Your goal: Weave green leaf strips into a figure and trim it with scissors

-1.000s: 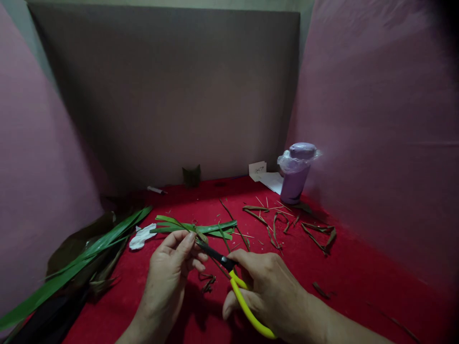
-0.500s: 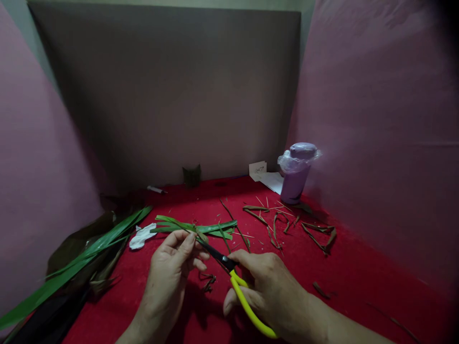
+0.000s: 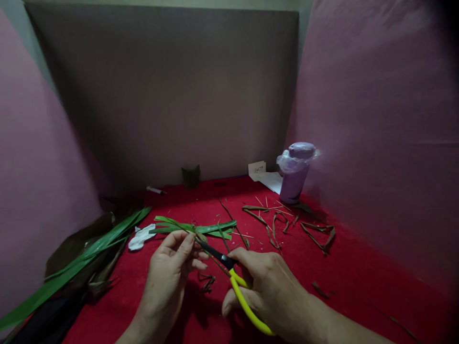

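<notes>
My right hand (image 3: 268, 282) grips a pair of scissors (image 3: 247, 301) with yellow handles and black blades. The blades point up and left and reach the fingertips of my left hand (image 3: 172, 265). Between thumb and forefinger, that hand pinches a thin brownish-green leaf strip (image 3: 218, 264), which runs down beside the blades. Whether the blade tips touch the strip is hidden by the fingers. Just behind the left fingertips lie several green leaf strips (image 3: 215, 228) on the red cloth. A small dark curled scrap (image 3: 207, 282) rests below the scissors.
Long green leaves (image 3: 82, 265) and dark ones lie at left, beside a white crumpled tissue (image 3: 142, 237). Dried brown strips (image 3: 322, 229) and thin sticks are scattered at right. A purple tumbler (image 3: 294, 184) stands near white papers (image 3: 271, 181). A small marker-like tube (image 3: 155, 190) lies at back left.
The scissors blades have shifted slightly, and more of the thin strip now shows below them. Both hands stay almost in place.
</notes>
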